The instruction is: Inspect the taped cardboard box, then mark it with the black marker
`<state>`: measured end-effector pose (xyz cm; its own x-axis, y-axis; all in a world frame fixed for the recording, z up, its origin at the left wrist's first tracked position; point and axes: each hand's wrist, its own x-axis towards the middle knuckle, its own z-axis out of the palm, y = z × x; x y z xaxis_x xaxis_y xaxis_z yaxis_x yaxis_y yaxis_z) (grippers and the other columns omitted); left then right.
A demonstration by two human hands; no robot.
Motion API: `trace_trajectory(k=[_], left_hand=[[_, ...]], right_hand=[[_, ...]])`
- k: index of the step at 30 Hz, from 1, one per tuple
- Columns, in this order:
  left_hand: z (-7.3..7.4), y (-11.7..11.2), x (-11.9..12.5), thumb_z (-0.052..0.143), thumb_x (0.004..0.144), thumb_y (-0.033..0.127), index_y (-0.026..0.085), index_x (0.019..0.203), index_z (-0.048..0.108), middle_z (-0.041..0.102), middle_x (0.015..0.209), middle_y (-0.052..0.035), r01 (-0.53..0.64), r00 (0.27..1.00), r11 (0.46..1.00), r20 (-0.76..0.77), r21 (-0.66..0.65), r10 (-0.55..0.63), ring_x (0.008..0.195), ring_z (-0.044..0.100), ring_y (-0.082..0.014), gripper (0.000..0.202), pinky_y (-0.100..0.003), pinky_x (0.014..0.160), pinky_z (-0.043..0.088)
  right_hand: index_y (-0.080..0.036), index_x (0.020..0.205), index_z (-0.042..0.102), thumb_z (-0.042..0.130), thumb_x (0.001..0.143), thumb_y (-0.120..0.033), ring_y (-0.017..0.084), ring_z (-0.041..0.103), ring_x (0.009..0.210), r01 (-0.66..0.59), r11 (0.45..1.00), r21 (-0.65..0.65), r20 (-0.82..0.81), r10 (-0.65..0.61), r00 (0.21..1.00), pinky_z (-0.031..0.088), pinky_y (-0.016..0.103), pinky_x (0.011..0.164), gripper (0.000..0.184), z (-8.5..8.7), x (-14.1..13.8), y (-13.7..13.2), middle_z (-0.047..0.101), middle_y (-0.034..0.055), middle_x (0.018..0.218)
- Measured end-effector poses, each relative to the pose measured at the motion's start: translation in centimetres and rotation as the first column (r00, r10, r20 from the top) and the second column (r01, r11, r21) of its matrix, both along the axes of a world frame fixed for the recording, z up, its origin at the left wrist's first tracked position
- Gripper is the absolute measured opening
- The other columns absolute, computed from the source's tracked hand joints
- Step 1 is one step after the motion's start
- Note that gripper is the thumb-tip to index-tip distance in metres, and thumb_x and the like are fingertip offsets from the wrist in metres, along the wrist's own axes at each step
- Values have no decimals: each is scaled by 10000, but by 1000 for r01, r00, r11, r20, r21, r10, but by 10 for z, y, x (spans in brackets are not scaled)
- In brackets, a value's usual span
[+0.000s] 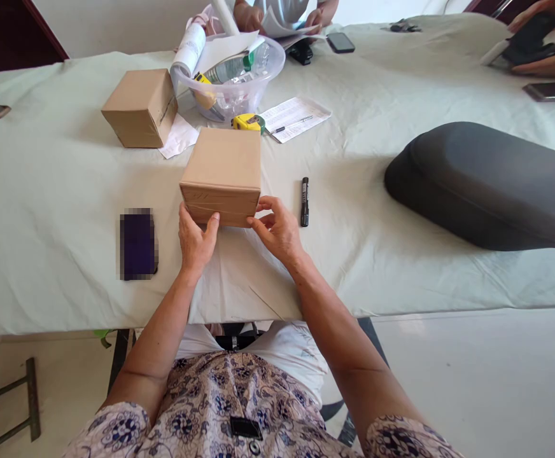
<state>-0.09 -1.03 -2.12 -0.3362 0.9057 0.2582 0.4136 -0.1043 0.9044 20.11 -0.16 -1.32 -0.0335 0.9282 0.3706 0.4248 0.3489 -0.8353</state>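
A brown cardboard box (223, 166) stands on the white-covered table (43, 210) in front of me. My left hand (195, 238) rests against the box's near face at its lower left, thumb and fingers pressed to the cardboard. My right hand (276, 228) touches the near right corner, with fingers curled round the edge. A black marker (304, 201) lies just right of my right hand.
A second cardboard box (140, 108) sits further back left, by a clear plastic bowl (239, 79) of tools and a yellow tape measure (247, 122). A form with a pen (294, 119), a dark phone (137, 244), a large black case (490, 181), and other people's hands (253, 16) at the far edge.
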Motion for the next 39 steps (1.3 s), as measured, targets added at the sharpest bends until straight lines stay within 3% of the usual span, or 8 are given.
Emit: trace_trajectory(k=[8,15,19,23,26,29,34,39], left_hand=[[14,13,-20,330,900,831,170,1590,320,326,1684,-189,7,1000,993,-17,-115,-9,1583,294,-306,956,-467,1304,213],[16,6,-7,333,922,799,233,1634,209,206,1734,-142,133,989,975,-87,178,-119,1620,186,-269,918,-454,1314,171],[17,2,-5,492,931,707,261,1526,448,276,1707,-142,150,973,964,-203,222,-105,1594,258,-316,745,-492,1279,259],[19,1,-6,474,993,598,236,1404,580,425,1632,-153,187,972,957,-186,221,-146,1517,421,-282,558,-422,1217,381],[21,-3,-1,474,1007,562,239,1352,621,510,1575,-144,251,954,936,-225,246,-197,1441,519,-263,495,-391,1167,441],[21,-8,7,515,985,576,225,1294,664,552,1522,-165,297,933,913,-288,281,-215,1384,570,-275,490,-405,1133,476],[20,-12,14,546,966,585,204,1232,704,598,1437,-178,282,920,912,-352,297,-170,1331,607,-274,491,-431,1126,492],[23,-12,13,566,979,512,204,1209,713,624,1405,-167,277,920,913,-355,300,-163,1312,616,-263,412,-415,1112,498]], right_hand=[[-205,1022,625,557,977,-332,137,686,664,-248,964,100,277,212,937,518,267,633,151,-2,-20,-14,767,39,844],[-220,1340,609,529,1004,-276,155,739,833,-494,867,68,385,434,815,581,285,775,349,-3,-32,-19,776,84,1102],[-213,1227,666,500,1022,-312,127,696,737,-356,919,171,258,307,916,563,259,698,282,-3,-27,-15,772,62,977],[-234,1219,641,537,1005,-379,161,678,764,-44,941,334,73,21,997,582,315,730,278,-4,-18,-12,745,57,933],[-252,1340,569,627,919,-551,300,652,1145,189,878,440,76,-246,966,544,503,986,520,-1,-11,-11,686,133,1191],[-254,1435,508,606,852,-713,423,422,1454,264,862,433,215,-383,899,373,644,1145,749,5,-11,-12,545,172,1414],[-258,1453,510,519,895,-718,430,317,1529,307,873,378,375,-448,812,267,664,1196,724,13,-25,-11,463,161,1518],[-278,1432,526,537,888,-711,417,308,1535,367,854,368,344,-492,800,259,665,1205,696,13,-16,-7,460,143,1522]])
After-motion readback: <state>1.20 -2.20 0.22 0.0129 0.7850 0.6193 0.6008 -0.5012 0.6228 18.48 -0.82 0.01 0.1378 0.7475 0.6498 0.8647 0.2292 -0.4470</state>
